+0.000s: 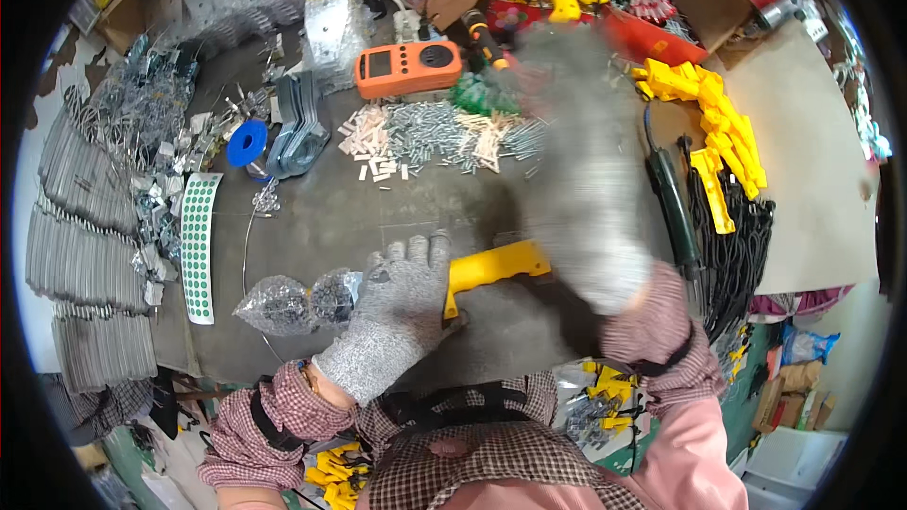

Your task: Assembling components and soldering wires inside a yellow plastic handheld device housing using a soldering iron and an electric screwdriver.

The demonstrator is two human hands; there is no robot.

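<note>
My left hand (pixel 402 307), in a grey knit glove, is closed on one end of a yellow plastic handle (pixel 498 265). The handle lies just above the dark worktop, pointing right. My right hand (pixel 576 123), gloved as well, is smeared by motion and stretches forward past the right end of the screw pile; its fingers cannot be made out. Beyond the left hand, small silver screws (pixel 425 129) and short white pieces (pixel 367 139) lie heaped. Beside the left wrist is a clear plastic bag (pixel 274 305) with small parts.
An orange meter (pixel 409 68) stands behind the screws. A black electric screwdriver (pixel 672 212), yellow handle shells (pixel 727 137) and black cables (pixel 732 255) lie at right. Stacked metal plates (pixel 85 255), a green-dotted sticker sheet (pixel 199 247) and a blue spool (pixel 248 143) are at left.
</note>
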